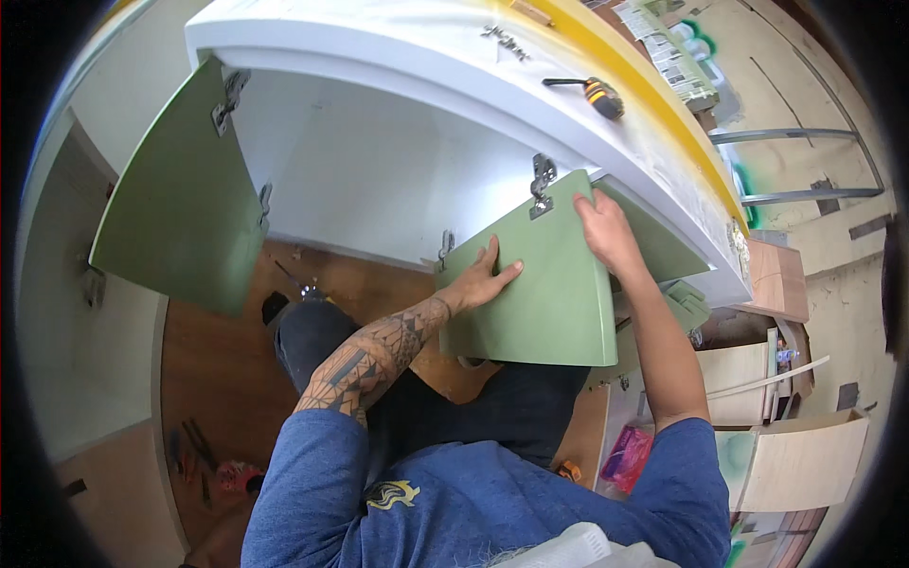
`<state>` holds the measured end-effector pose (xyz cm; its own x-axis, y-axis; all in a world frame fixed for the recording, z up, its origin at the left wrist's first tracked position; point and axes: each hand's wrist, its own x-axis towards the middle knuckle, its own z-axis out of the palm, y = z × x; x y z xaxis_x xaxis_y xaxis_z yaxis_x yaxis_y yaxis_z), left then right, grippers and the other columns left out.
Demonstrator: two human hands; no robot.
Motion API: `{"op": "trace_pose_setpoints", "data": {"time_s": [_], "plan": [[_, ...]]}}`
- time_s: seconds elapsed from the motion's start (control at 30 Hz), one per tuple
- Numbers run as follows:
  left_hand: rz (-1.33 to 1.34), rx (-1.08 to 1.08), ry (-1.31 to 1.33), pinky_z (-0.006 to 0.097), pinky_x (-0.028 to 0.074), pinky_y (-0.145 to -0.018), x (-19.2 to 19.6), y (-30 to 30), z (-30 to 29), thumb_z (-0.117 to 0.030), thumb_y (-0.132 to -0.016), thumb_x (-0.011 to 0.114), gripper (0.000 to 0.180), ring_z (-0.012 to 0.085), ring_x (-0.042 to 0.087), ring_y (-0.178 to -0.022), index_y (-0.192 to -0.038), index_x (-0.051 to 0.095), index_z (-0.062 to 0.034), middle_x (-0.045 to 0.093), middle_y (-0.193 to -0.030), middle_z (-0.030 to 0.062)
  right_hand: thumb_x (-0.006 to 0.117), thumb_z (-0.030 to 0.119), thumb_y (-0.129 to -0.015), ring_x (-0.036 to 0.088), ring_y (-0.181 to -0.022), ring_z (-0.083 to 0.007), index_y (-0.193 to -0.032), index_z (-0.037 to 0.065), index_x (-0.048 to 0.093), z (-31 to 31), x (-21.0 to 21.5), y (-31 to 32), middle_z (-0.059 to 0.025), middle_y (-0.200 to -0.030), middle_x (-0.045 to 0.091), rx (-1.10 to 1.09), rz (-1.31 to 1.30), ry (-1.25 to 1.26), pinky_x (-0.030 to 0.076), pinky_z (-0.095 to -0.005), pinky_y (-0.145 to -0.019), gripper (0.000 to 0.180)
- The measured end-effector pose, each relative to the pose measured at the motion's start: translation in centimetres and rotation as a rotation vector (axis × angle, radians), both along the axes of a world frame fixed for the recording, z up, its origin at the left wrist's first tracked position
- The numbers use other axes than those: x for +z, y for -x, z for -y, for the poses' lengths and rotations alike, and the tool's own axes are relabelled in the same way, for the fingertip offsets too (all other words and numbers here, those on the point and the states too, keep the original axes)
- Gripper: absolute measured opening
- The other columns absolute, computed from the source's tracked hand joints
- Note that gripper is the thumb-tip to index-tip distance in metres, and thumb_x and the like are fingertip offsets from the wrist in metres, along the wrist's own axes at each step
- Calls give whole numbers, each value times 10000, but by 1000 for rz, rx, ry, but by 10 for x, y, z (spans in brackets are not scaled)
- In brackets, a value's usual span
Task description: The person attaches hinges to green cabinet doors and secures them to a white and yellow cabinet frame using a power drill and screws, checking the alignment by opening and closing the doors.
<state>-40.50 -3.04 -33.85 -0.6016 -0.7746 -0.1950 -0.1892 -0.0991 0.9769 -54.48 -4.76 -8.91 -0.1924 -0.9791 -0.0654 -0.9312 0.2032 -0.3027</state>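
A green cabinet door point(544, 293) stands tilted in front of the white cabinet point(331, 47), with a metal hinge point(541, 186) near its upper edge and another hinge point(447, 246) at its left side. My left hand point(481, 282) rests on the door's face, fingers spread. The top right corner is in the grip of my right hand point(604, 229), whose fingers wrap over the edge. To the left, a second green door point(180, 204) hangs swung out on two hinges point(230, 99). Whether the held door's hinges are fastened to the cabinet I cannot tell.
On the cabinet top lie a yellow-and-black screwdriver point(600, 97) and a heap of screws point(507, 42). Hand tools point(197, 445) lie on the brown floor at left. A pink packet point(627, 458) is by my right elbow, with wooden drawer boxes point(803, 464) beyond.
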Motion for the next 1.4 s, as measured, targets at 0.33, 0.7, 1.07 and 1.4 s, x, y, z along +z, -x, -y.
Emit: {"op": "trace_pose_setpoints", "data": {"time_s": [0.33,0.7,1.07,1.4], "plan": [[-84,262,665,404,587,-766,127,-63,7,-330,-1006,699,396,303,747,-831,-1194,737,16,772,-984,196,442,358,-998,580,-1219,-536,-1328,-154,509,14,-10,12,-414,-1265,598,82,-14,84,443,-548,-1080,613],[627,404,1431,453,543,-949,304,-146,164,-126,-940,675,258,364,713,-1007,-1174,746,-47,752,-1002,200,450,301,-1004,602,-1196,-533,-1354,-116,488,15,-10,-4,-398,-1260,617,79,77,75,459,-555,-1080,546],[896,379,1333,466,576,-859,322,-131,181,-45,-886,602,255,390,729,-937,-1081,765,-57,759,-1028,195,468,298,-1006,619,-1193,-511,-1331,-137,503,13,-10,-4,-395,-1250,628,74,53,113,472,-540,-1077,544],[565,543,983,409,405,-1180,319,-152,185,-276,-926,687,746,359,530,-1404,-1583,400,-67,517,-1496,317,431,325,-1009,615,-1199,-514,-1336,-139,506,28,-20,-3,-402,-1269,615,75,35,124,462,-543,-1081,572]]}}
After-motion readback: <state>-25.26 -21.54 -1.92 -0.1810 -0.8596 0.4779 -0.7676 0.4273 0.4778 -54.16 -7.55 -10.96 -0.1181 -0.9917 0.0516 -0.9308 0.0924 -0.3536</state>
